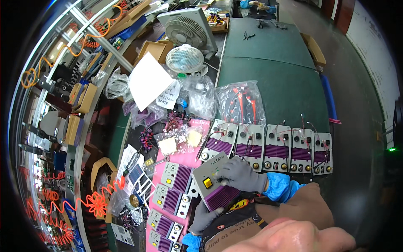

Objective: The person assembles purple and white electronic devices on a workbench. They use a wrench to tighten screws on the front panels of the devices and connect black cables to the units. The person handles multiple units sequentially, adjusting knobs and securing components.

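A grey machine panel with a purple grille and a yellow switch is tilted in front of my body. My left hand, in a grey glove, grips it at the lower edge beside the grille. My gloved right hand is on the panel's face, its fingers closed at a small knob that they mostly cover. To the left, several similar panels lie in a column on a pink mat. Beyond my right hand, a row of grey-and-purple panels shows its wired backs.
Red test leads in a clear bag lie behind the row on the green table. Two fans stand farther back. Left are a wrench, bundled wires and orange coiled hoses. Pliers lie at the far end.
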A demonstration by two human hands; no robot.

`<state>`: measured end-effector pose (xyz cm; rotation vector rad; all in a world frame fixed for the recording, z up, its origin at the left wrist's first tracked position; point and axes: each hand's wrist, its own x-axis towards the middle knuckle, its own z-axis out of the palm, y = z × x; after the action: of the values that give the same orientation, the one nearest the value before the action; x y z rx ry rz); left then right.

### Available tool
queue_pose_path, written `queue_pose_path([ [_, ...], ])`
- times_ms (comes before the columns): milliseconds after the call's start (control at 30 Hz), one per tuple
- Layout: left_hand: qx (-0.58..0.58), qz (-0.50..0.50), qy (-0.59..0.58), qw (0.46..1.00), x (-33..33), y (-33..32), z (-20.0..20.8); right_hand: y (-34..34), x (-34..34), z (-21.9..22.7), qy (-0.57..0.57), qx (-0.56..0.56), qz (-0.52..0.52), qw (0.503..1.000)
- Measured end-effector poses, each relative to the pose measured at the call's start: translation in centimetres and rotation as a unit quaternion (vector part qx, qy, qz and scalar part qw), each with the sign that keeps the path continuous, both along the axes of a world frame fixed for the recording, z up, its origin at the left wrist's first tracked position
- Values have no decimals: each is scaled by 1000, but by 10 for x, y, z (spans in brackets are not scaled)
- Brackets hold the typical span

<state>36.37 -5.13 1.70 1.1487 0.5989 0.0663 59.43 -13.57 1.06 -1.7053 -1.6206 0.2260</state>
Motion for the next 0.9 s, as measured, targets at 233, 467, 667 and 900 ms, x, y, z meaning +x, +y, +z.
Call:
queue_pose_path([
  [233,3,-30,2,1000,29,-4,-3,-20,28,-6,18,10,-8,1000],
  [467,21,-40,-5,999,41,-3,-5,-30,29,-11,-4,30,-55,998],
  [667,60,-20,-12,998,48,-4,1,-27,25,-5,-37,56,-95,993],
  [900,50,-13,-33,998,50,-2,-3,-20,33,3,-107,49,-100,988],
])
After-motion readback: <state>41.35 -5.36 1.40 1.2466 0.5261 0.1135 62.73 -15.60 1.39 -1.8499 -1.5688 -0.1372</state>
